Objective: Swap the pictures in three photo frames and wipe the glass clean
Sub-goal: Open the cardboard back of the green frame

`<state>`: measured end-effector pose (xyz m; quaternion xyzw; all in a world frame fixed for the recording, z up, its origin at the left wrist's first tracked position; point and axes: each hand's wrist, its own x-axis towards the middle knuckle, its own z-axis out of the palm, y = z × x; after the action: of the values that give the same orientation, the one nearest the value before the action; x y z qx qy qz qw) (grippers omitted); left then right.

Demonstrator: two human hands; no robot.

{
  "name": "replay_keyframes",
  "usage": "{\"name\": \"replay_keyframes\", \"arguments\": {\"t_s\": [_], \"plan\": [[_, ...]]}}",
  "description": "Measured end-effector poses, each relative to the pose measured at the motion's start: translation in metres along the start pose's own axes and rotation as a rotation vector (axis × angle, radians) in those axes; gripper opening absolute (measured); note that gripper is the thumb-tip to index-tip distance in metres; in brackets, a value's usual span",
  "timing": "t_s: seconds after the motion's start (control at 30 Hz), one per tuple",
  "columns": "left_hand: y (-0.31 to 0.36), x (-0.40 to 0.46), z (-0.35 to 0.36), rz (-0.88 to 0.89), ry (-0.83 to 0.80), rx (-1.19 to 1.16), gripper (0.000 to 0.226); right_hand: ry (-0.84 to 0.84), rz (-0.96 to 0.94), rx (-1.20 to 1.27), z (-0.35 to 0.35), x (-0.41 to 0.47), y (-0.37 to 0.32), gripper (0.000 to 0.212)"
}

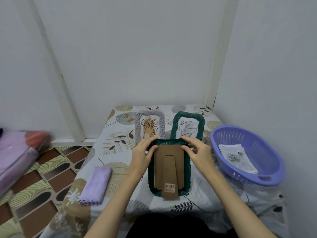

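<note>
On the leaf-print table (120, 172), a green frame (169, 170) is lying face down, its brown backing (169, 162) and stand showing. Both hands are working its far end: the left hand (143, 156) is pinching the top-left corner, the right hand (198, 152) is pinching the top-right, fingers curled onto the backing's edge. Behind them, a grey frame (149, 127) and a second green one (187, 125) are lying face up. A purple cloth (96, 184) is sitting folded at left; pictures (237, 158) are lying in the basket (247, 153) at right.
</note>
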<state>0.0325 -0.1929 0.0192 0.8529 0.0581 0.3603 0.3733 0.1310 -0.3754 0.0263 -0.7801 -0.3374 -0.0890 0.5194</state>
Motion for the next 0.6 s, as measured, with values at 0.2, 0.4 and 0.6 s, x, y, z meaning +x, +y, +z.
{"name": "replay_keyframes", "arguments": {"t_s": [0.2,0.4,0.6], "plan": [[-0.005,0.004,0.006,0.034,0.046,0.016,0.028,0.07,-0.071,-0.059,0.009,0.001,0.008,0.029],[-0.015,0.011,0.013,-0.03,0.095,0.002,0.024,0.122,-0.021,-0.006,0.024,0.012,0.014,0.022],[-0.029,0.016,0.02,-0.109,0.145,-0.049,0.019,0.131,0.021,0.027,0.036,0.022,0.021,0.019]]}}
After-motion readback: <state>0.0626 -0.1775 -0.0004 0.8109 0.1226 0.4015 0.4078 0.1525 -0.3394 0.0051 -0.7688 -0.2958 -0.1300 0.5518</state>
